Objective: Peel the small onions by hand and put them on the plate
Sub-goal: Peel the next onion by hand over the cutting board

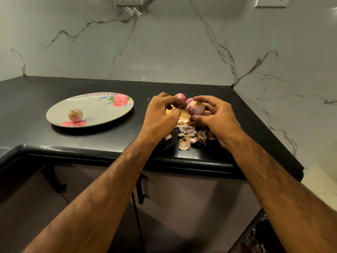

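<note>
Black stone counter [109,141] under a veined marble wall [164,42], flowery plate [94,106] on the left with one peeled onion [75,115] on it. Right hand [215,117] grips a half-skinned onion [196,108] over the peels [187,136]; left hand [160,115] is curled against it, grip unclear.

Centre frame: back onions [180,96] mostly hidden behind left hand [160,115] and held onion [196,108]. Tan sheet [169,111] beneath: slivers only. Left grip contents indiscernible. Top edge: two wall sockets [128,1] cut off.

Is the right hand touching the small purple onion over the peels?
Touching. Head view shows the right hand curling round the small purple onion.
</note>
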